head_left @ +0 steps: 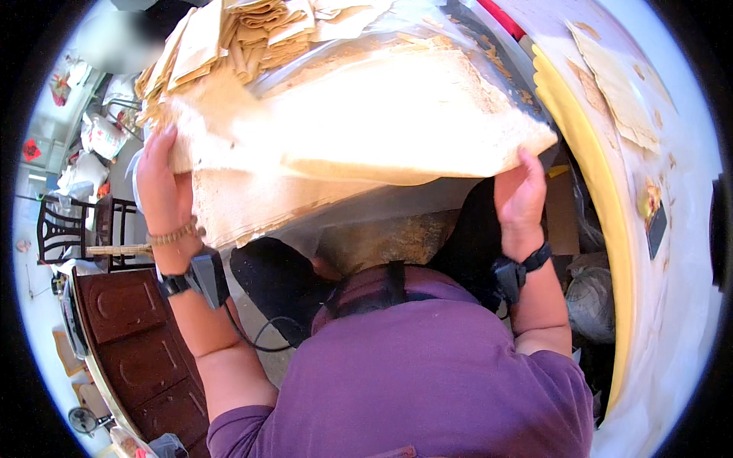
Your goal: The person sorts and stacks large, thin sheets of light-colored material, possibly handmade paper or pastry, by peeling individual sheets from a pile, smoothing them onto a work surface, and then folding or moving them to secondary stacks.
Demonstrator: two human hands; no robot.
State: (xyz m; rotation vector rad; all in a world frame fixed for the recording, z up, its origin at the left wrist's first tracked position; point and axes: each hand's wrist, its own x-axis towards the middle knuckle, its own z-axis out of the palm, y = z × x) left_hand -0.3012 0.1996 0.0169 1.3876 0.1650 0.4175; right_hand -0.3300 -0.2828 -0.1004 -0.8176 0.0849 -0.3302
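Observation:
A broad, thin pancake-like sheet point(372, 126), pale tan and overexposed in its middle, spans the space between my hands. My left hand point(157, 172) grips its left side, fingertips near the upper left corner. At the lower right corner my right hand point(520, 192) holds the edge from below, its thumb pointing up. The near edge sags in a soft curve between them. Under it lies a stack of similar sheets point(257, 200) with ragged edges. Folded tan sheets point(263, 34) are piled just beyond, at the upper left. Glare hides much of the surface.
On my right runs a yellow cloth edge point(590, 189) beside a white-covered surface point(687, 297) with sheet pieces point(624, 103), a bitten fruit point(650, 197) and a dark flat object point(657, 232). A dark chair point(63, 229) and a brown cabinet point(137, 320) stand left.

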